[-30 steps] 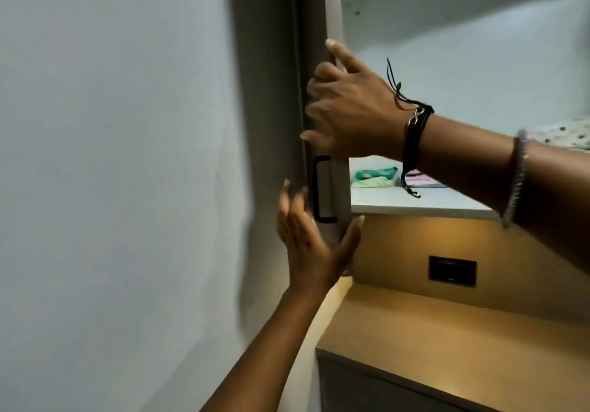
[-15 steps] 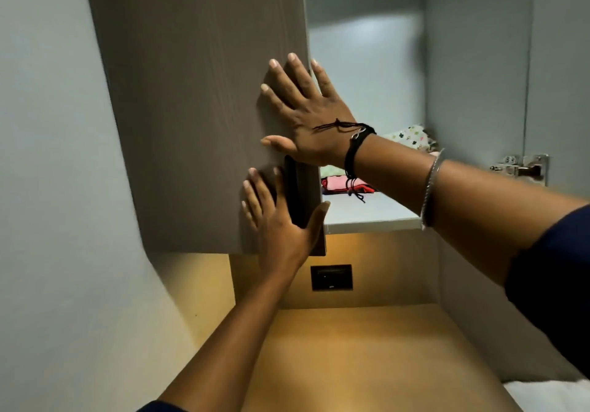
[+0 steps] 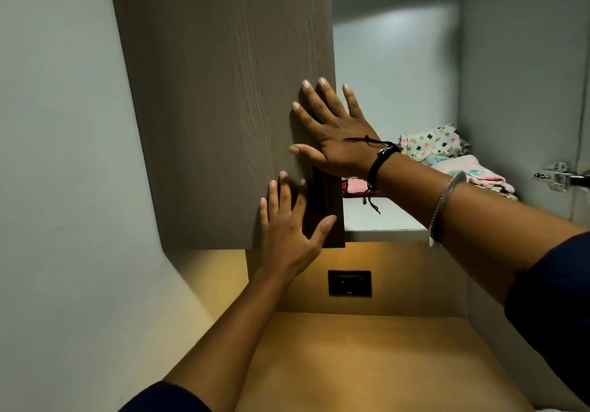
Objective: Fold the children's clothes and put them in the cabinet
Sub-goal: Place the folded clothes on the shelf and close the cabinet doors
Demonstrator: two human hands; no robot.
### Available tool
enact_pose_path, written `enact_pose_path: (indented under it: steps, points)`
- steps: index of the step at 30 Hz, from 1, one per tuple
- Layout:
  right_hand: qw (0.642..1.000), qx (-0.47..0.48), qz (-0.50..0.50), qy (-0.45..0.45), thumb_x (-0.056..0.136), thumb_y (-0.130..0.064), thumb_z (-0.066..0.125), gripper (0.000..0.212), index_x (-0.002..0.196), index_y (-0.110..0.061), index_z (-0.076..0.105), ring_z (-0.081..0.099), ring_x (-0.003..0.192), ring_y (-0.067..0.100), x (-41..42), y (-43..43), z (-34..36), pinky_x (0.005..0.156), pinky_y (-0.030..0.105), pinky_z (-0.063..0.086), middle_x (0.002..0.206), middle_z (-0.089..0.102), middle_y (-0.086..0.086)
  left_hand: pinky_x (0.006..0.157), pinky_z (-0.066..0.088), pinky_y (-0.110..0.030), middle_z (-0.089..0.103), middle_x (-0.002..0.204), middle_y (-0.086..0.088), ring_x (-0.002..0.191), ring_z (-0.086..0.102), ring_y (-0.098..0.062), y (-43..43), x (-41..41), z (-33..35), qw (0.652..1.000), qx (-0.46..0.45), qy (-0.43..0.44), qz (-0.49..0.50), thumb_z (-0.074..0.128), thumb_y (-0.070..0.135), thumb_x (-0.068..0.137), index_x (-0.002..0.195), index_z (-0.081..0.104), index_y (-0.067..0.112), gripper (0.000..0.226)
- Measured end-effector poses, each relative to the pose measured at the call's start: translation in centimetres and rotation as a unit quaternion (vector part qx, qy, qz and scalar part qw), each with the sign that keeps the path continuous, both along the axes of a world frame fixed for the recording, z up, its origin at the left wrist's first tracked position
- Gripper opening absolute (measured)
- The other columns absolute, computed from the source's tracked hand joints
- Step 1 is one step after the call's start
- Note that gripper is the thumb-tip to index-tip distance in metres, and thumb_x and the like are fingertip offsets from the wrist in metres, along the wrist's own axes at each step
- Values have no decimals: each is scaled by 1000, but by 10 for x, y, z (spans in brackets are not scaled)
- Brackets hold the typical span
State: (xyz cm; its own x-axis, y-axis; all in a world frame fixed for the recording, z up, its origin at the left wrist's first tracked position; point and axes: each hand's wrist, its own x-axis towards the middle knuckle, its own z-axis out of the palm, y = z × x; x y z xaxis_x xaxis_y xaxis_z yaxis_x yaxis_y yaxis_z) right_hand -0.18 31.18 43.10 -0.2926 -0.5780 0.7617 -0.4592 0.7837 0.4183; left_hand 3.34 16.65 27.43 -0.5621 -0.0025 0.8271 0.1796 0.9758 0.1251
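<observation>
The grey wood-grain cabinet door (image 3: pixel 223 102) stands partly swung across the cabinet opening. My right hand (image 3: pixel 332 130) lies flat on the door near its free edge, fingers spread. Below it my left hand (image 3: pixel 287 223) presses flat beside the dark recessed handle (image 3: pixel 322 201). Inside on the white shelf (image 3: pixel 383 220) lie folded children's clothes: a white patterned piece (image 3: pixel 431 140) at the back right, a pink piece (image 3: pixel 472 172) in front of it, and a red and pink piece (image 3: pixel 352 186) partly hidden behind my right wrist.
A pale wall (image 3: pixel 64 172) runs along the left. Under the cabinet a lit wooden niche holds a black socket (image 3: pixel 349 283) above a wooden counter (image 3: pixel 367 363). A metal hinge (image 3: pixel 557 177) sits on the cabinet's right side panel.
The door has swung further round from edge-on to face me. My right hand went from gripping its edge to lying flat on it. My left hand moved onto the door face.
</observation>
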Motion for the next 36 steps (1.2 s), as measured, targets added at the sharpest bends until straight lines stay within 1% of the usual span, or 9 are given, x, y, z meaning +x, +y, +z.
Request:
enact_pose_path:
  steps: [5,7,10,13,23,25,29,32,36]
  points:
    - [994,-63,-26,-82,91,-68,19,73,147,-22,31,16,147,29,70,43,-37,118,55,4,158,24,11,121,4,-49,12,163,0,150,6,-15,17,80,20,969,216,30,-116,22,56,93,151,27,25,66]
    - [993,-89,-19,-74,92,-60,33,58,119,-16,60,57,110,29,113,69,-46,103,47,34,111,66,12,118,20,-50,27,159,-1,146,22,-18,41,118,41,936,299,63,-174,28,55,93,145,38,24,62]
    - [994,-105,16,-12,89,-39,53,38,60,-15,57,51,44,25,177,108,-57,49,21,31,46,49,0,104,41,-48,50,141,-7,129,45,-21,78,169,72,934,229,126,-242,40,49,94,126,56,15,50]
    - [994,-98,-23,30,87,-33,55,43,51,-11,49,36,35,22,240,156,-59,44,16,12,40,46,1,97,46,-45,58,129,-11,121,52,-23,123,215,97,937,106,167,-288,43,46,92,114,62,10,46]
    - [939,-187,-1,289,89,-23,56,27,67,-8,58,54,70,31,356,346,-86,67,40,34,72,60,16,115,22,-50,36,154,-15,143,30,-29,313,314,172,912,-123,247,-305,43,50,93,144,42,16,62]
    - [924,-312,-2,220,91,-38,50,36,104,-6,60,51,105,36,345,375,-97,86,42,34,112,57,22,119,12,-50,23,159,-15,148,18,-30,345,317,183,921,-189,251,-228,34,58,93,150,31,17,71]
    - [823,-545,82,-139,71,-90,23,112,153,-15,7,12,147,22,333,389,-125,120,47,15,162,7,10,120,1,-51,10,162,-16,150,7,-31,393,319,186,915,-318,216,-123,17,69,90,154,16,18,81]
    - [753,-572,232,-228,64,-93,32,113,152,-29,2,8,148,15,325,380,-131,120,51,11,163,2,-2,120,-3,-49,5,163,-14,150,1,-29,413,310,184,905,-370,184,-106,16,70,90,154,15,19,81]
    - [749,-552,261,-260,78,-81,32,93,152,-31,4,6,148,12,319,347,-139,120,53,13,163,3,-3,119,-6,-48,3,163,-13,150,-2,-29,398,301,181,911,-378,158,-45,19,71,89,151,28,18,82]
